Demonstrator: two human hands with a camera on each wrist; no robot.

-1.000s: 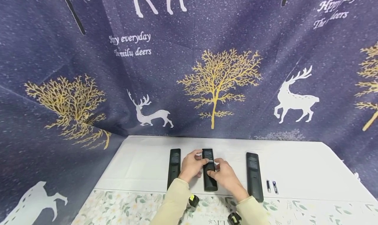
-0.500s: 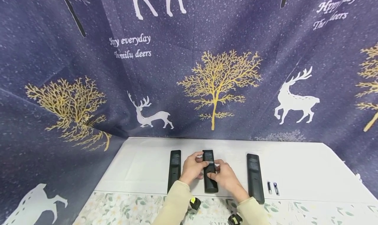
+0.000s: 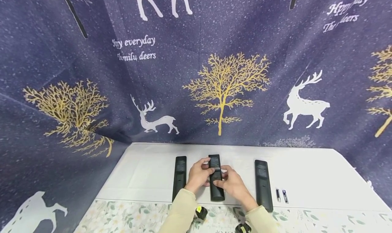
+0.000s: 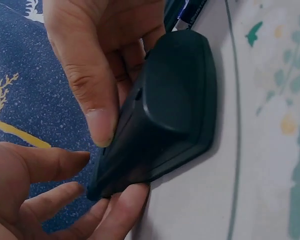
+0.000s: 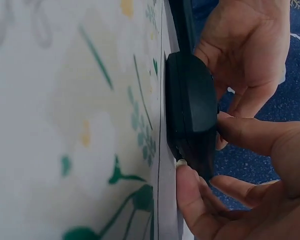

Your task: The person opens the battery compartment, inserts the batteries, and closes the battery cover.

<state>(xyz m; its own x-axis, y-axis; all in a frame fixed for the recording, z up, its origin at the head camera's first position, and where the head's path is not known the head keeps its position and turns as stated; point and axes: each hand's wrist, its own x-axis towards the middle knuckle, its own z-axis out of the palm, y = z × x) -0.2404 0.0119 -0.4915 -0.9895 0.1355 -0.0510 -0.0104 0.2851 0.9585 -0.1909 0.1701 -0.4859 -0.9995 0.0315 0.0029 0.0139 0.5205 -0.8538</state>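
Observation:
A black remote control lies back-up in the middle of the white cloth, its label at the far end. My left hand holds its left edge, thumb on the back and fingers along the side. From the right, my right hand grips the other edge, its thumb pressed on the lower back. The left wrist view shows the remote's rounded near end, with the right thumb on its back. In the right wrist view, the right fingertips touch its lower side. Part of its underside is hidden.
Two similar black remotes lie on either side, a left one and a right one. Two small battery-like cylinders, one dark and one blue-and-silver, lie farther right. A floral cloth covers the near side; a deer-print curtain hangs behind.
Both hands stay on the middle remote with almost the same grip. The whole view shifts slightly.

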